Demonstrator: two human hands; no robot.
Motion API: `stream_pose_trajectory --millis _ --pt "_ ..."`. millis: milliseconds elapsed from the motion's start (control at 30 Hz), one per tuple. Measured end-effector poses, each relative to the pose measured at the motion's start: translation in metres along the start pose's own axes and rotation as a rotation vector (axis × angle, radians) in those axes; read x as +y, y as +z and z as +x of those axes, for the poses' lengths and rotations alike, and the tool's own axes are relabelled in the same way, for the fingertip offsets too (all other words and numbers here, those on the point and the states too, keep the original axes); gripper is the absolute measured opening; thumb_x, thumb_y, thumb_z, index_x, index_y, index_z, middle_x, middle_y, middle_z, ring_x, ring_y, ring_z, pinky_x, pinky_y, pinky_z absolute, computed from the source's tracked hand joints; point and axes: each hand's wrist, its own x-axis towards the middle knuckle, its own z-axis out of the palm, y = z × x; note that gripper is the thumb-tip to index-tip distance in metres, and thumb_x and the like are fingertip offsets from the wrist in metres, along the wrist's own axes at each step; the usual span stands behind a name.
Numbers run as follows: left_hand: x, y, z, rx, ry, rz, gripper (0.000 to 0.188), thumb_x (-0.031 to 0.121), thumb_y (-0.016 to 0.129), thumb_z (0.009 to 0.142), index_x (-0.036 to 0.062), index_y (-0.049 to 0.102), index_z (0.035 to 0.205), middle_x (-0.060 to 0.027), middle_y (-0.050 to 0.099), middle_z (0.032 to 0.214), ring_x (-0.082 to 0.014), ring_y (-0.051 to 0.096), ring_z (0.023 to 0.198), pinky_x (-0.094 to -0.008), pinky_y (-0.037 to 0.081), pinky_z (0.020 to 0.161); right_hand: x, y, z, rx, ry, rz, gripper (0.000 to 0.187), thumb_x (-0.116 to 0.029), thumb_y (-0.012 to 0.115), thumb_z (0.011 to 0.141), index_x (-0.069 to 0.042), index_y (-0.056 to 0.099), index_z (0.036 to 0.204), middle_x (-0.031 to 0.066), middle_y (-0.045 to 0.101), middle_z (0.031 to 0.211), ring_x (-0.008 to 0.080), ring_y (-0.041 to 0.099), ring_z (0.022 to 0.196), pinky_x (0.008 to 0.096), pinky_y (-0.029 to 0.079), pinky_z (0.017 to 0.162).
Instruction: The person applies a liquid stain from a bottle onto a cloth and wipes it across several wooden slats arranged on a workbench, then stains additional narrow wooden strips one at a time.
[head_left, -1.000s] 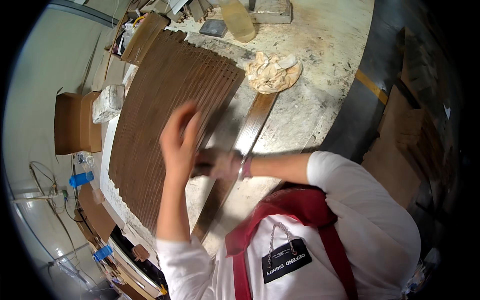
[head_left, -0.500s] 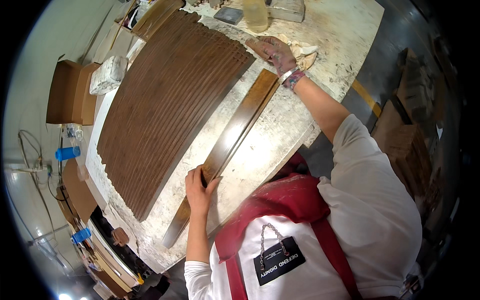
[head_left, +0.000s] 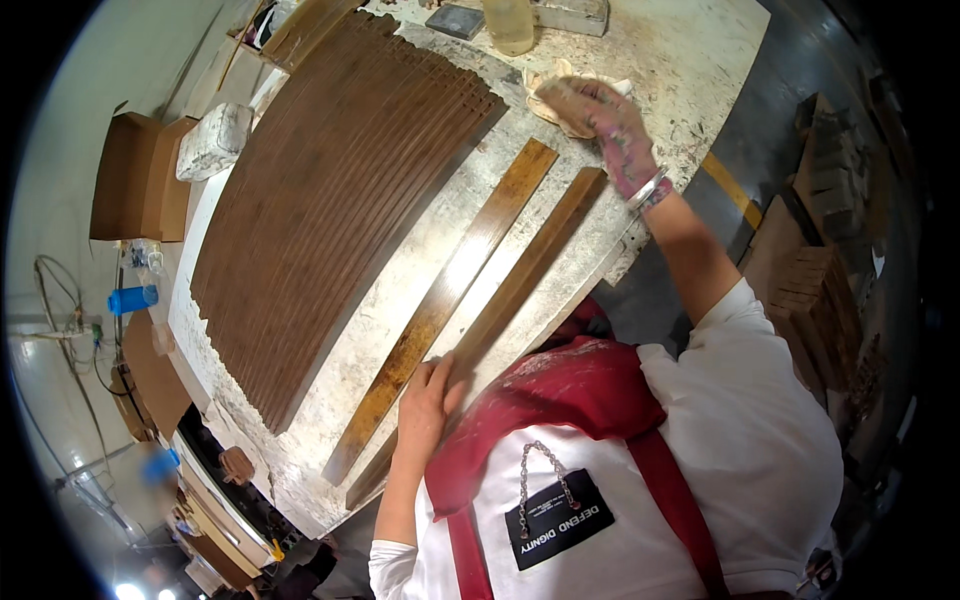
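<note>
Two long brown wooden strips lie slantwise across the white, stained table. The farther strip [head_left: 440, 300] is flat, glossy and mottled, with no hand on it. My left hand [head_left: 424, 405] grips the nearer strip [head_left: 535, 260] toward its lower end, thumb on one side and fingers on the other. Beyond the strips' upper ends, my right hand [head_left: 610, 125], marked with pinkish and dark stains and with a bracelet at the wrist, closes its fingers over a crumpled cream cloth [head_left: 545, 80]. Some of the cloth is hidden beneath that hand.
A broad row of dark brown strips [head_left: 340, 200] lies side by side left of the loose ones. A jar of yellowish liquid [head_left: 510, 28] and a grey block [head_left: 455, 22] stand at the far edge. A white wrapped block [head_left: 215, 142] and an open cardboard box [head_left: 140, 180] are left.
The two loose strips, side by side before, are now apart; the nearer one has shifted toward me with my left hand. My right hand has moved rightward from the row's end to the cloth.
</note>
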Motion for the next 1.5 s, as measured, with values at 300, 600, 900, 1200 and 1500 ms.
stream_pose_trajectory --millis 300,600,900,1200,1500 --pt "-0.011 -0.006 0.003 0.136 0.006 0.135 0.034 0.017 0.072 0.08 0.0038 0.062 0.109 -0.0148 0.056 0.11 -0.036 0.054 0.105 -0.0417 0.045 0.088 0.021 0.049 -0.015 0.007 0.175 -0.459 0.033 -0.029 0.075 0.083 -0.002 0.067 0.101 0.0018 0.065 0.09 0.008 0.057 0.087 0.0215 0.047 0.077" --pt "-0.042 -0.018 0.031 0.122 -0.125 0.016 0.052 0.023 0.072 0.081 0.0062 0.054 0.127 -0.0175 0.055 0.117 -0.036 0.052 0.108 -0.042 0.044 0.091 0.041 0.012 -0.011 -0.164 0.168 -0.194 0.066 -0.038 0.064 0.081 0.009 0.05 0.125 0.0137 0.061 0.118 0.0202 0.058 0.111 0.0304 0.042 0.1" --pt "-0.036 -0.052 0.029 -0.292 -0.132 -0.436 0.028 0.01 0.059 0.09 0.0039 0.063 0.117 -0.0163 0.065 0.117 -0.0324 0.063 0.102 -0.0369 0.049 0.089 0.035 0.003 -0.001 0.016 0.085 -0.078 0.066 -0.028 0.065 0.075 0.009 0.048 0.127 0.0136 0.06 0.118 0.0215 0.056 0.114 0.0301 0.038 0.103" --pt "-0.037 -0.035 0.054 0.227 0.033 0.097 0.051 0.01 0.064 0.087 0.0097 0.049 0.136 -0.0182 0.045 0.142 -0.0372 0.047 0.128 -0.0469 0.042 0.103 0.046 -0.01 -0.004 -0.026 0.177 -0.182 0.057 -0.026 0.059 0.083 0.007 0.048 0.128 0.013 0.059 0.122 0.0189 0.055 0.116 0.0283 0.04 0.102" --pt "-0.074 -0.018 0.072 0.243 0.021 0.463 0.063 0.025 0.067 0.087 0.0073 0.041 0.142 -0.0152 0.042 0.143 -0.0349 0.039 0.132 -0.05 0.031 0.108 0.03 -0.016 0.017 -0.076 0.148 -0.218 0.053 -0.034 0.066 0.085 0.004 0.055 0.122 0.0115 0.064 0.109 0.0179 0.06 0.098 0.0288 0.047 0.088"
